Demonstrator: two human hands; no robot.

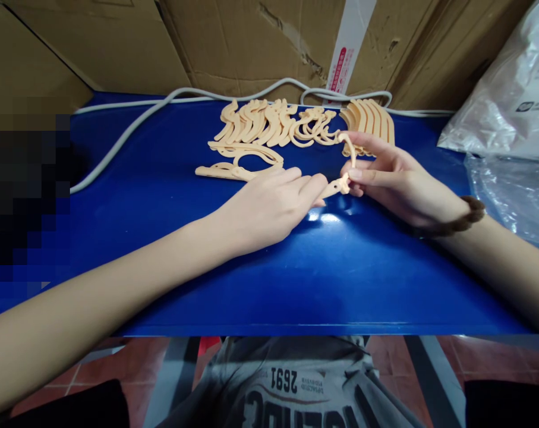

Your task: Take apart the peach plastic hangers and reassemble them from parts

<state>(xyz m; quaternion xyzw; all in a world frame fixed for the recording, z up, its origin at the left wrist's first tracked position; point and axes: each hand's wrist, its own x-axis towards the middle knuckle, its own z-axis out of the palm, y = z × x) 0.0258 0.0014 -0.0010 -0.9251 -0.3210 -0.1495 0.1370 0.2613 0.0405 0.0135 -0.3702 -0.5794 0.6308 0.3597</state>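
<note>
Here's the right hand (394,175), thumb and fingers pinched on a slim, curved, beige plastic-looking piece (352,153); the left hand (273,202), fingers curled in, grips a flat, beige, holed strip (330,189), their ends meeting above the glossy blue tabletop (269,285). Should that narrow pinch slip, the curve could twist askew or drop.

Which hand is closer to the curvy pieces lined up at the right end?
Right. The right hand is just in front of those curvy pieces, partly covering them; the left hand is farther off, to their left and nearer the person's body.
</note>
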